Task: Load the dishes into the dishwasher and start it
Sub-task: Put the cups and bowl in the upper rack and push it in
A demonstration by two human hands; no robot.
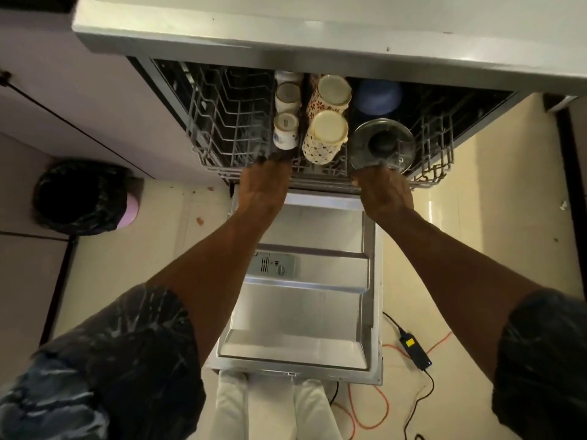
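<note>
Grey wire meets both hands at the front rail of one pulled-out rack [219,122]. The left hand [265,185] lies back-up with its fingers curled over that rail, gripping it. The right hand [384,193] shows its knuckles, and its fingers fold down out of sight just under the edge of a lid, so whether they close on the wire or the lid cannot be told. Both arms reach forward, nearly straight, out of two dark, streaky sleeves [127,360].

Seven dishes sit in the rack. Three small white cups [285,130] stand base-up in a row just beyond the left hand, the farthest half hidden. Beside them are two taller mugs [324,136], spotted and flowered, with round cream bases facing up. One round glass lid [382,144] with a black knob leans just above the right hand, and one blue bowl [378,96] lies behind it in shadow. The rack's left part holds only bare prongs.

Below the arms hangs the open door [301,315], its inner face ribbed brushed steel. A steel bench [286,27] edge runs above the rack. On the cream tiled floor [508,185] stand one bin [82,195] with a black liner, and an orange cable [374,408] and a black cable [419,398].
</note>
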